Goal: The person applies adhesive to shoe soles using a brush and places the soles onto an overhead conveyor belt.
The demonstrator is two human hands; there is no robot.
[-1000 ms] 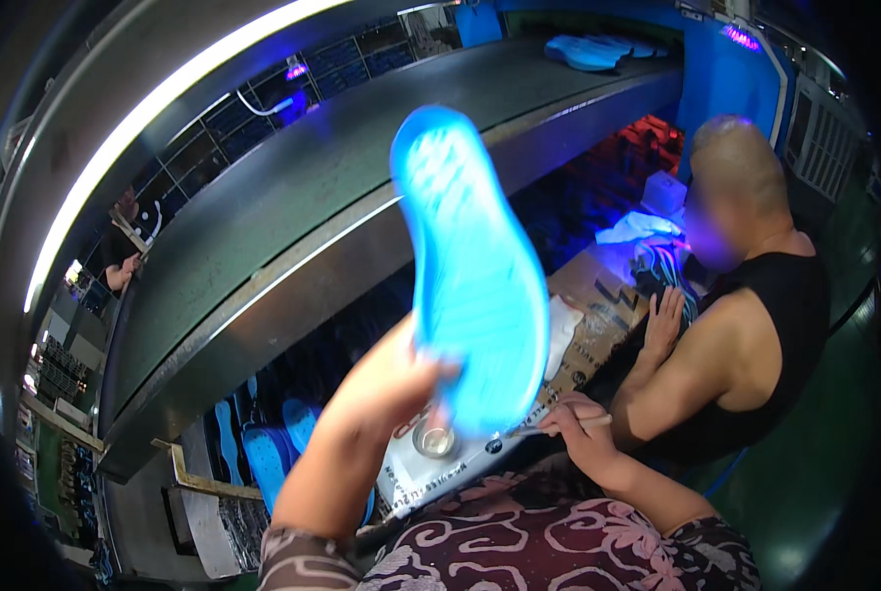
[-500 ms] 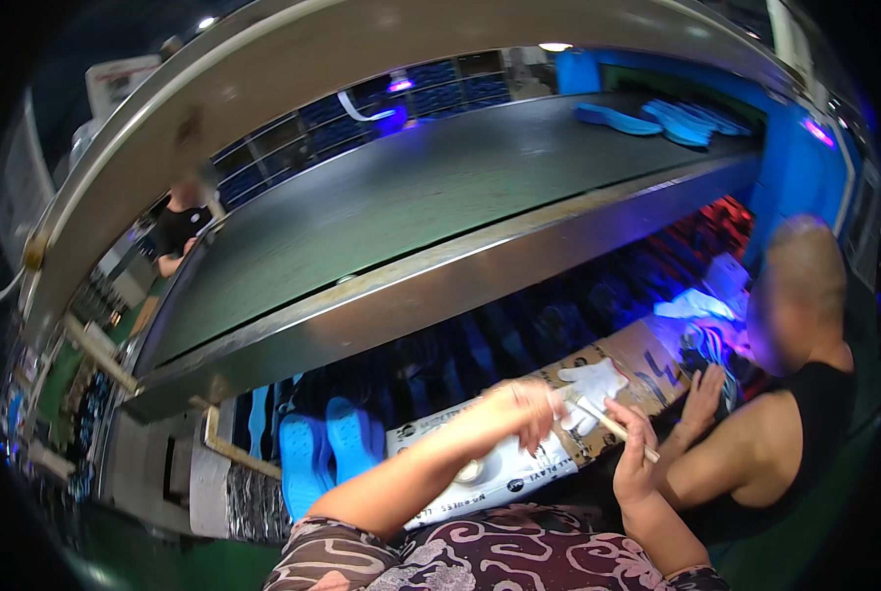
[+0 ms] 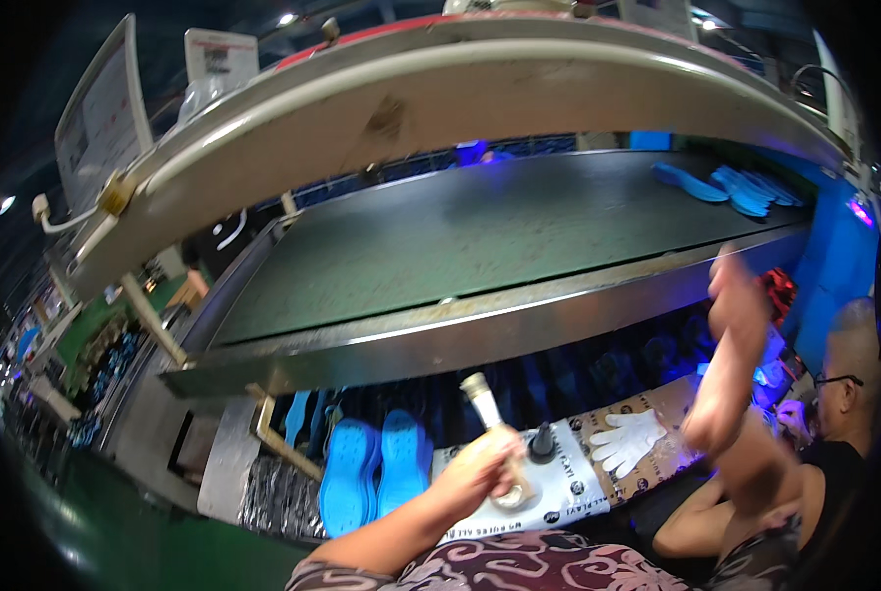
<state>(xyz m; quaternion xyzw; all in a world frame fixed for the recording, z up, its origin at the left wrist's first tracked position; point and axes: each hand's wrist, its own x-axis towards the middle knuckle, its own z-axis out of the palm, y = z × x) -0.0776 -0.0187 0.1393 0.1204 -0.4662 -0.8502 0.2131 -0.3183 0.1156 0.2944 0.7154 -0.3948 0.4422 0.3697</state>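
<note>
My left hand (image 3: pixel 488 465) is closed round a pale brush (image 3: pixel 480 396), whose wider end points up and away from me. Just below that hand a small light-coloured container (image 3: pixel 512 494) is partly hidden. A dark cone-shaped nozzle (image 3: pixel 542 443) stands to its right on the white printed sheet (image 3: pixel 568 485). My right hand (image 3: pixel 739 300) is raised in front of the belt's metal edge, smeared by motion, so its fingers are unclear. To the left lie blue shoe soles (image 3: pixel 350 475) and another blue sole (image 3: pixel 403 458). A white glove (image 3: pixel 625 440) lies flat on brown cardboard (image 3: pixel 662 458).
Above the work surface runs a dark green conveyor belt (image 3: pixel 480 241) with a metal front edge (image 3: pixel 499 330). Several blue soles (image 3: pixel 746 189) rest at its far right. A co-worker (image 3: pixel 849 394) sits close on my right; another person (image 3: pixel 226 241) is at the far left.
The brush has passed from my right hand to my left. My right hand has risen toward the belt's right side, while my left has drawn back toward the container. The view has shifted.
</note>
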